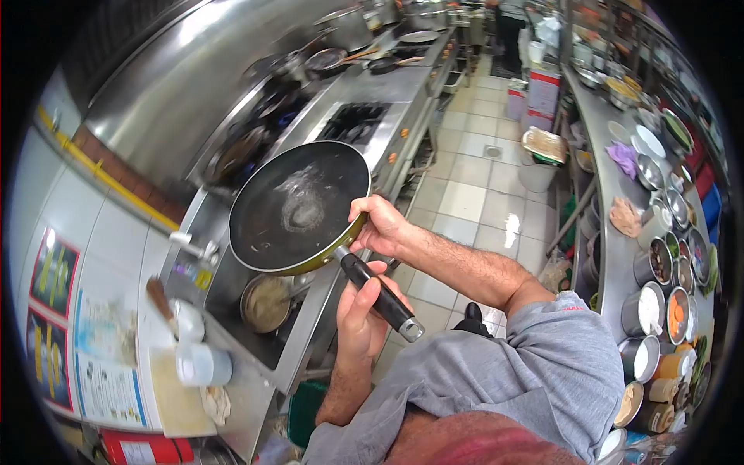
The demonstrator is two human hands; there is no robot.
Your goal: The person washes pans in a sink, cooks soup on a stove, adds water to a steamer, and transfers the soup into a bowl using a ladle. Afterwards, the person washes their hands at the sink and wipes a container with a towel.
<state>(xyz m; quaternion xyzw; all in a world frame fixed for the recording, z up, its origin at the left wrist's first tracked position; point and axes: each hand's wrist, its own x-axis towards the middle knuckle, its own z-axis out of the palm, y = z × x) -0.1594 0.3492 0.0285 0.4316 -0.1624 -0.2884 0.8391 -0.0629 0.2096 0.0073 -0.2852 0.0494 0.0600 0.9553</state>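
Note:
A frying pan [263, 205] with a black inside, cloudy marks in its middle and an olive-green outer wall is tilted toward me in the head view. My right hand [381, 226] grips its rim close to the handle joint, thumb on top. Around the black handle are the closed fingers and thumb of my left hand [361, 316]. The pan is held up in front of the steel counter, partly covering a sink basin. Below it in the basin sits a pot [266, 304] with cloudy liquid.
On the left a faucet [195, 246], a plastic jug [203, 364] and a cutting board [180, 391] stand by the sink. Behind are stove burners [353, 122] with pans. At right, a steel counter [620, 198] carries bowls; a bucket [536, 174] stands on the tiles. Another person [509, 35] is far back.

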